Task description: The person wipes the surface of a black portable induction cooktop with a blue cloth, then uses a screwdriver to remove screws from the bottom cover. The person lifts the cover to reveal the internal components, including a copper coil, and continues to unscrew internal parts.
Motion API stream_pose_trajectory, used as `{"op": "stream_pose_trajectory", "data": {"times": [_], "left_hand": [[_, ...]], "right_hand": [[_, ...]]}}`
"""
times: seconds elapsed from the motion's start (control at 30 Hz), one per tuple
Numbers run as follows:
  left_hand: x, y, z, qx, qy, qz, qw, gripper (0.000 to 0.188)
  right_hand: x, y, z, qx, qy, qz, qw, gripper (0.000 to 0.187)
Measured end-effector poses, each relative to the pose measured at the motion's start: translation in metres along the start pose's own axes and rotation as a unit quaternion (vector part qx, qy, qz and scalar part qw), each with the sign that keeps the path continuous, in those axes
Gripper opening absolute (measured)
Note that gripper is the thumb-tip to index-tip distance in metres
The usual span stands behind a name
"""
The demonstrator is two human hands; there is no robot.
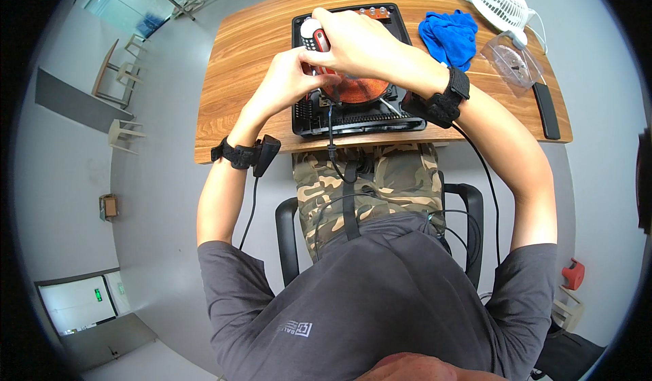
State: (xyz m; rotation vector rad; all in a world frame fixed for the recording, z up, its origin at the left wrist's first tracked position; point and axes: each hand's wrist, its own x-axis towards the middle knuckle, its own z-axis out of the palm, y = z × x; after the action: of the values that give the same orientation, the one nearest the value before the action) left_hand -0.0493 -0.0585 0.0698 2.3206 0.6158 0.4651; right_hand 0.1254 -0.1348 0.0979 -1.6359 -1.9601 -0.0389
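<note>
An opened induction cooker lies on the table, its black housing (353, 128) holding a copper-coloured coil (360, 90). Over its left part, my right hand (360, 41) is closed on a red and black screwdriver (319, 38) with a white end, which stands roughly upright. My left hand (282, 82) comes in from the left, thumb and fingers around the screwdriver's lower part; its fingertips are partly hidden. The screwdriver's tip is out of sight behind the hands. A copper-coloured part (375, 14) with several round silver pieces sits at the housing's far edge.
Right of the cooker lie a crumpled blue cloth (449, 38), a clear plastic tray (513, 62) with small dark pieces, and a long black bar (546, 111). A white fan (499, 2) stands at the far right corner. Cables hang from both wrist straps.
</note>
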Motion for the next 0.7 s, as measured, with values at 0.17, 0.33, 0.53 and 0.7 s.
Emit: {"op": "stream_pose_trajectory", "data": {"times": [0.17,0.33,0.53,0.7], "left_hand": [[-0.001,0.002,-0.001,0.031,0.010,0.003,0.999,0.025],[0.001,-0.001,-0.001,0.041,0.024,0.026,0.999,0.024],[-0.001,0.007,-0.004,0.012,0.013,-0.004,1.000,0.026],[-0.004,0.006,-0.013,0.050,-0.035,-0.022,0.998,0.026]], "right_hand": [[-0.002,-0.001,-0.002,0.008,0.007,-0.014,1.000,0.058],[-0.001,0.001,-0.001,0.010,0.011,-0.015,1.000,0.057],[-0.001,-0.005,-0.010,0.012,0.010,-0.010,1.000,0.057],[0.001,-0.012,-0.023,0.016,0.034,-0.002,0.999,0.057]]}}
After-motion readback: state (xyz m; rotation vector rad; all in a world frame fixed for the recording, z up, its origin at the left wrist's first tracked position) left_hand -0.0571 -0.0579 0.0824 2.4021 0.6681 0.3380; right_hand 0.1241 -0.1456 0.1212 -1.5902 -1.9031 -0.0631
